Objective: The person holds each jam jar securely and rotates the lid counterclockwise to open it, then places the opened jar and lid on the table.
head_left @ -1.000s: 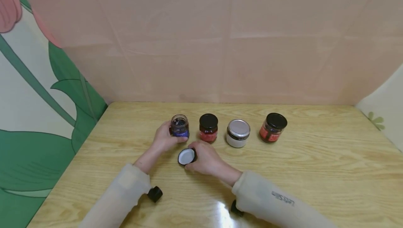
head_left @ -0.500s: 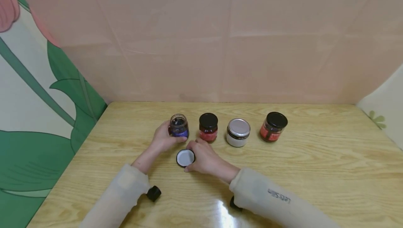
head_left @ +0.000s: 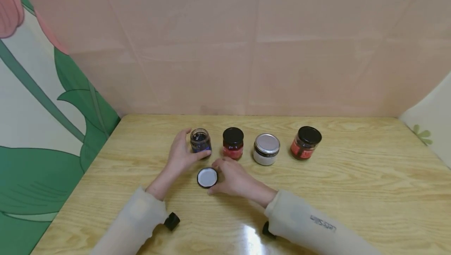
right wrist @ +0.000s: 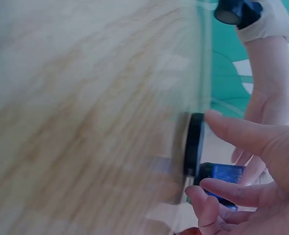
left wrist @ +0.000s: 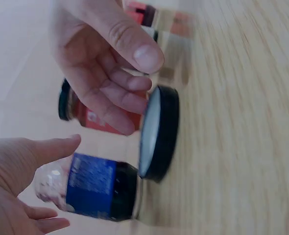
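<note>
1. The black lid (head_left: 207,177), held tilted in the right hand (head_left: 232,178) a second ago, is now laid flat on the counter (head_left: 352,192), pale inner face up, near side of the blue-labelled jar (head_left: 201,141).
2. The right hand's grip is loosened: thumb and fingers are held apart beside the lid's right edge (whether a fingertip is left touching cannot be told).
3. The left hand (head_left: 179,157), wrapped around the jar a second ago, is now spread; thumb and fingers are parted, and in the left wrist view nothing is seen clamped between them.
4. From this, the uncapping of this jar is judged complete, with lid and jar both left to stand unsupported.
5. The jar is placed upright at the far left of the row, its round mouth uncovered. Clear glass is shown above the blue label, and darkness below it (how full it is cannot be made out).
6. The lid is edged in black and lined in white, with no mark made out inside.
7. To the jar's right, a red-labelled jar (head_left: 233,152) and a silver-lidded jar (head_left: 266,154) are seen, both capped.
</note>
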A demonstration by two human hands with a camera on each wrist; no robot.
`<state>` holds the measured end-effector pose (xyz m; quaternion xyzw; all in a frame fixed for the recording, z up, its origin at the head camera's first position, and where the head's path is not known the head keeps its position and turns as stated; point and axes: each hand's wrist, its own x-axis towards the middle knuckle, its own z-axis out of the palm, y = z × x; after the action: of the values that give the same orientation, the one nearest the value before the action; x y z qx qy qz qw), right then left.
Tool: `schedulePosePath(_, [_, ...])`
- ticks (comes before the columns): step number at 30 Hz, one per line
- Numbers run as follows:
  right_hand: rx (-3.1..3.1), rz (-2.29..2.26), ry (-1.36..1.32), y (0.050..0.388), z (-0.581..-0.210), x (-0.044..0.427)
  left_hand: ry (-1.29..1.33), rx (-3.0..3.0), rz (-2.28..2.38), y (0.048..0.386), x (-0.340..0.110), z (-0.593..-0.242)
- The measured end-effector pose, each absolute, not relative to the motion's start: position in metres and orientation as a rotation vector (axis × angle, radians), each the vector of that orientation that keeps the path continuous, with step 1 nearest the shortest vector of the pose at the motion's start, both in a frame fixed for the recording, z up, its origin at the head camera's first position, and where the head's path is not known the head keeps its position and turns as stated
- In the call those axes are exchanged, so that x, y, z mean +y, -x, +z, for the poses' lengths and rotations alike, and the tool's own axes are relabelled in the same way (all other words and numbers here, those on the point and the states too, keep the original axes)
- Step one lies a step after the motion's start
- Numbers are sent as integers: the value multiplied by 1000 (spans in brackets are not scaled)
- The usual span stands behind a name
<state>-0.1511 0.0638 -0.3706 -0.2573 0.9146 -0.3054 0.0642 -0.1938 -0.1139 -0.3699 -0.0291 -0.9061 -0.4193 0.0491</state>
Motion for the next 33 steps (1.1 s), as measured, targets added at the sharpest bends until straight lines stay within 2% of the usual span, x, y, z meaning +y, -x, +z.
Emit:
schedulePosePath(13, [2687, -1023, 856, 149, -355, 96, 203, -2654, -1177, 177, -100, -346])
schedulePosePath(33, [2830, -1131, 779, 144, -338, 137, 463, -2663, -1046, 165, -68, -331])
